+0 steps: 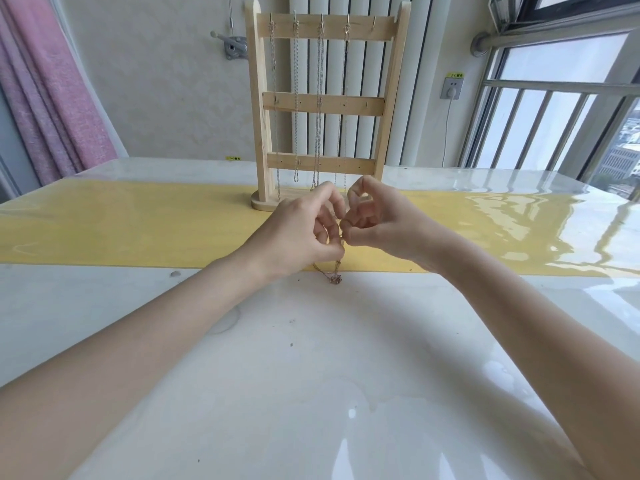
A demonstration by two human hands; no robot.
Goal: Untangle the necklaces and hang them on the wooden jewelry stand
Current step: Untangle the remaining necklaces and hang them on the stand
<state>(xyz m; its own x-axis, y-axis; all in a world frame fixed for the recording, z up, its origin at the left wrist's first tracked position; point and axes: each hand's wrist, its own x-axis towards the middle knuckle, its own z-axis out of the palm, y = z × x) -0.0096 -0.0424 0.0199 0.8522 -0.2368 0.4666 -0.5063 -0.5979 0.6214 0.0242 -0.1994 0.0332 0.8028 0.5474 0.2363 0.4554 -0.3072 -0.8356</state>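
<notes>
- We see the left hand (pixel 304 230) and the right hand (pixel 377 226) raised close together above the bench (pixel 311 393), in front of the wooden jewelry stand (pixel 323 105).
- Each hand's grip is curled tight: thumb and fingertips of both pinch the same thin gold necklace (pixel 334 271) where the hands nearly meet.
- Below the hands the necklace hangs in a short loop, ending in a small knotted clump just at the near edge of the yellow runner (pixel 138 230); we cannot tell whether the clump touches the bench.
- The stand is upright on the runner, just beyond the hands.
- Four silvery chains (pixel 296 98) hang from hooks on its top bar, reaching down to the base; the rightmost hook (pixel 373 24) is bare.
- A pink curtain (pixel 52 98) hangs at left, a window (pixel 561 98) at right.
</notes>
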